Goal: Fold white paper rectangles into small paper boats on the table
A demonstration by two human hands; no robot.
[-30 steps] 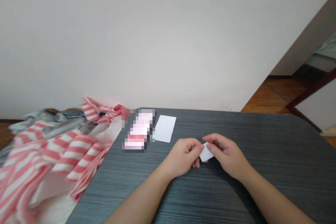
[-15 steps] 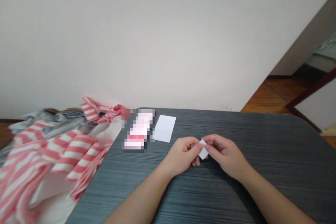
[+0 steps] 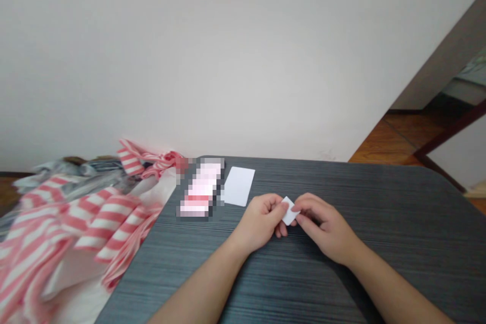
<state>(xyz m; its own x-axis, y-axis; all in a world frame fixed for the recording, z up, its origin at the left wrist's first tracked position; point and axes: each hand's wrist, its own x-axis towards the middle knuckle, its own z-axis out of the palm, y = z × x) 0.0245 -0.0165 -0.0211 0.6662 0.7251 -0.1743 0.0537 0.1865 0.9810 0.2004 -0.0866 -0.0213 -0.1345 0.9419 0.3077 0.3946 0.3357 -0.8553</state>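
A small white piece of folded paper (image 3: 289, 216) is held above the dark table. Pinching its left side are the thumb and fingers of my left hand (image 3: 264, 220), with the other fingers curled beneath. My right hand (image 3: 322, 223) has its thumb and index finger at the paper's right edge, slightly parted around it. Part of the paper is hidden under the fingertips.
On the dark wood-grain table (image 3: 182, 268) lies a flat white sheet (image 3: 239, 186), beside a blurred-out pinkish rectangular object (image 3: 203, 185). Red-and-white striped cloth (image 3: 102, 217) is heaped left of the table. A pale wall (image 3: 228, 61) rises behind.
The folded paper and my left hand have shifted slightly left and up. My right thumb and index finger have moved from the paper's face to its right edge.
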